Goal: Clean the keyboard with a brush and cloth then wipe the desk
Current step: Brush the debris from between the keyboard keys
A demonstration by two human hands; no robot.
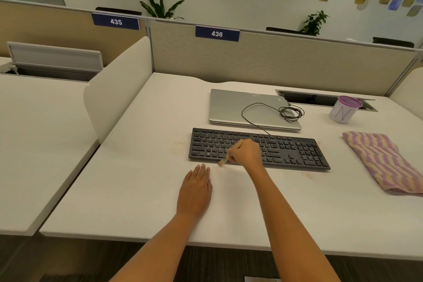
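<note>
over the black keyboard [258, 147] the right hand [246, 152] grips a blurred brush [223, 160] to sweep the keys, while the left hand [195, 186] lies flat on the desk [142, 167], likely for balance.

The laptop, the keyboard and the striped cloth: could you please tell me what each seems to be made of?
The laptop: likely metal or metal-look plastic, by its even silver, faintly shiny lid. The keyboard: probably matt black plastic, with moulded keys. The striped cloth: soft woven or knitted fabric, pink and yellow, lying folded with limp edges.
</note>
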